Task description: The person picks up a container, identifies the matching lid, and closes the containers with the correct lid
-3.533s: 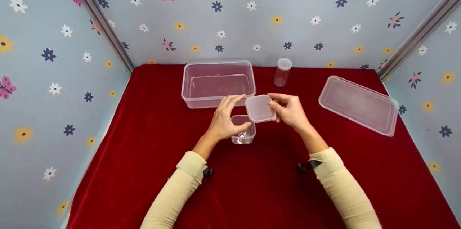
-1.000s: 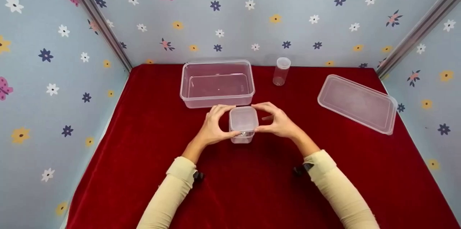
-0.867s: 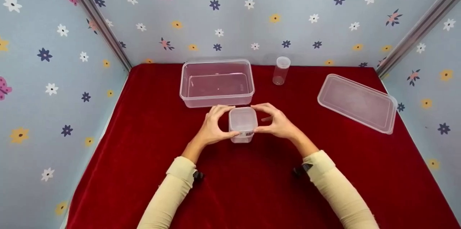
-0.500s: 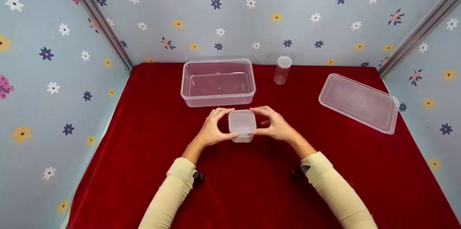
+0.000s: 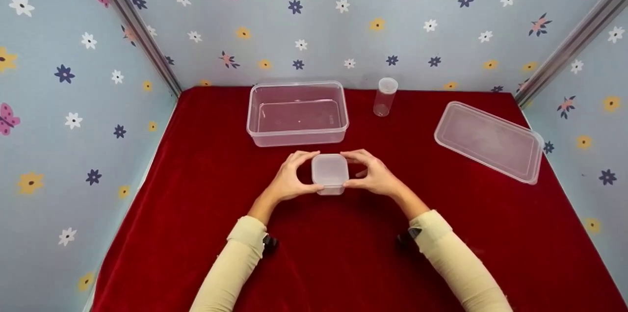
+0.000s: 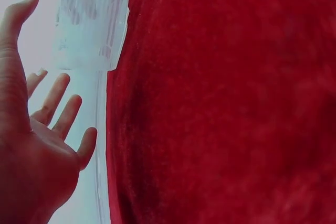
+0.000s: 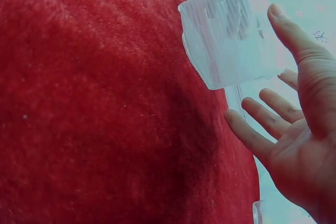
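A small square lid (image 5: 330,169) of frosted plastic lies over a small clear container (image 5: 330,191) on the red cloth; the container's lower front shows beneath it. My left hand (image 5: 288,178) holds the lid's left side, thumb at the front corner and fingertips at the back corner. On the opposite side my right hand (image 5: 378,174) grips it the same way. Both wrist views show the container from the side, with my left hand (image 6: 42,140) and my right hand (image 7: 294,145) beside it, the other fingers spread.
Behind the hands stands a large clear rectangular box (image 5: 297,139) without its lid. A clear capped cylinder (image 5: 384,101) is upright right of it. The large rectangular lid (image 5: 488,143) lies flat at the right. Flower-patterned walls (image 5: 338,22) enclose the red-covered table (image 5: 314,253).
My right hand has brought the small lid leftward over the container, and my left hand has joined it. Over the last second the lid has shifted toward me and down onto the container.
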Motion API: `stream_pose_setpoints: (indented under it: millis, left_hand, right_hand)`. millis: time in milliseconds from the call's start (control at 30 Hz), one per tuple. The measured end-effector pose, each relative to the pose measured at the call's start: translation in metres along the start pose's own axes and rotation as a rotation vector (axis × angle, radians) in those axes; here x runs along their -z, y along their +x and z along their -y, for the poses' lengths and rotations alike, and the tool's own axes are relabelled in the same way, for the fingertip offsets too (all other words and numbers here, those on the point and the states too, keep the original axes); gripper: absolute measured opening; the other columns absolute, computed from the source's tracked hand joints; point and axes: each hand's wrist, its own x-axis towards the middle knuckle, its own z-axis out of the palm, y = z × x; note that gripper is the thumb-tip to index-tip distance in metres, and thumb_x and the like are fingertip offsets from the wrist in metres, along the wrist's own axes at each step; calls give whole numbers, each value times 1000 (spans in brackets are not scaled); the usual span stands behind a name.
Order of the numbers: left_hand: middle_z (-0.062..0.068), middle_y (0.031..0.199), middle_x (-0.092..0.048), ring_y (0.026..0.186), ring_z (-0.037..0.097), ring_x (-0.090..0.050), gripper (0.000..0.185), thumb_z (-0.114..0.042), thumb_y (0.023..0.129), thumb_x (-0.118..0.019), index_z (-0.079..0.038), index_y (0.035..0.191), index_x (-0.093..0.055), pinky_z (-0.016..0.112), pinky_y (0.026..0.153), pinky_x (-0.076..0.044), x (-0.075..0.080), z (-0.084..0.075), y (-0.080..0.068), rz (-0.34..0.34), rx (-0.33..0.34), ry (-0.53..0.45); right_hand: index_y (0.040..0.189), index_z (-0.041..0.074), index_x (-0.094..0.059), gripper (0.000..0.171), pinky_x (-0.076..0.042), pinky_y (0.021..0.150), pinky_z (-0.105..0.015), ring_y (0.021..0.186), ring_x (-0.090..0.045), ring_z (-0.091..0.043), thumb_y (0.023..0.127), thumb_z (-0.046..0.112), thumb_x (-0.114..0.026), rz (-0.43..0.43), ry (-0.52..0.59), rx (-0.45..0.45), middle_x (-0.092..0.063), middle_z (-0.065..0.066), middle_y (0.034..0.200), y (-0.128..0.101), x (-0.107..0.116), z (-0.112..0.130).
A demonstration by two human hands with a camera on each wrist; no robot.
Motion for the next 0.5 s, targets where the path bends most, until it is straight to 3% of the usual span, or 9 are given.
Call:
stream_pose_setpoints:
  millis: [233, 500]
  left_hand:
    - [21, 148, -67, 145, 39, -59, 93, -28, 80, -101, -2, 160, -61, 60, 130, -45, 0, 3, 0, 20, 13, -10]
    - [21, 148, -67, 143, 40, -60, 93, -30, 82, -100, -4, 162, -59, 63, 127, -46, -2, 3, 0, 16, -6, -5]
  right_hand:
    - [158, 0, -61, 76, -70, 94, -58, 141, -68, -49, 91, 10, -95, -4, 26, -7, -64, -27, 147, -1, -2, -1]
    - [158, -1, -60, 78, -71, 92, -50, 140, -69, -48, 89, 10, -96, -11, 33, -10, -65, -27, 148, -3, -2, -1]
